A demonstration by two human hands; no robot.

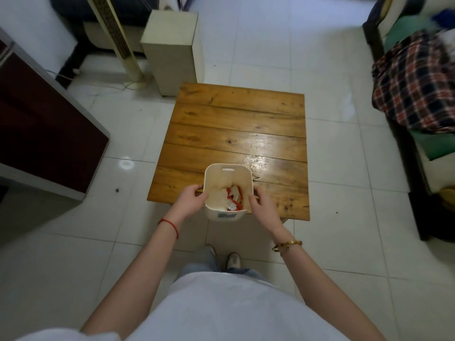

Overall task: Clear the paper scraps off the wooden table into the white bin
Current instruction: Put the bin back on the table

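Observation:
The white bin (218,177) is at the near edge of the wooden table (236,124), overhanging the front. Inside it lie white and red paper scraps (233,196). My left hand (190,199) grips the bin's left wall and my right hand (262,205) holds its right wall. I see no scraps on the tabletop; glare covers part of it.
A beige box (172,50) and a tower fan (115,38) stand beyond the table's far left corner. A dark red cabinet (46,124) is at the left. A chair with plaid cloth (416,84) is at the right. My feet (232,260) are below the table's front edge.

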